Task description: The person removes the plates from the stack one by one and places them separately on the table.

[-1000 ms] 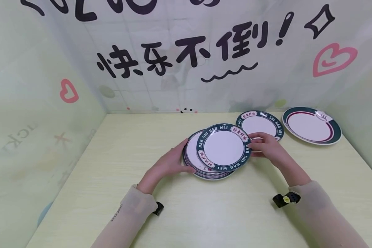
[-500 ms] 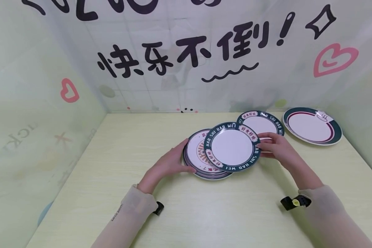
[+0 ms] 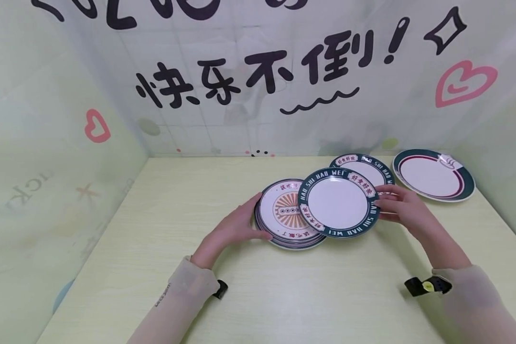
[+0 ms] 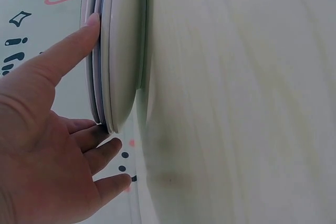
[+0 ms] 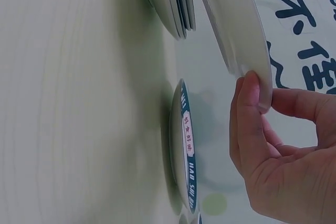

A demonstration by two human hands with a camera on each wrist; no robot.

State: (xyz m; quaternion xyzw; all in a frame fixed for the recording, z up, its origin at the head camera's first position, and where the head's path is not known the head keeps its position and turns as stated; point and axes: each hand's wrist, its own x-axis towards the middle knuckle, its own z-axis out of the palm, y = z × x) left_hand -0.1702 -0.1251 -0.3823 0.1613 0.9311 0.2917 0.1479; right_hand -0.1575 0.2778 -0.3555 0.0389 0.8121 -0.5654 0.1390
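Green-rimmed plate [image 3: 337, 203], best kept level: fingers of the right hand [image 3: 405, 208] pinch its right edge; those of the left hand [image 3: 240, 224] clasp and steady the stack [image 3: 279, 210].

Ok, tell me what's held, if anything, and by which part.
The right hand pinches the raised plate by its right rim; the left hand grips the plate stack at its left edge.

Pale backdrop [image 3: 223, 136] with black lettering [image 3: 269, 79] and a pink heart [image 3: 456, 89], behind a light tabletop [image 3: 309, 296].
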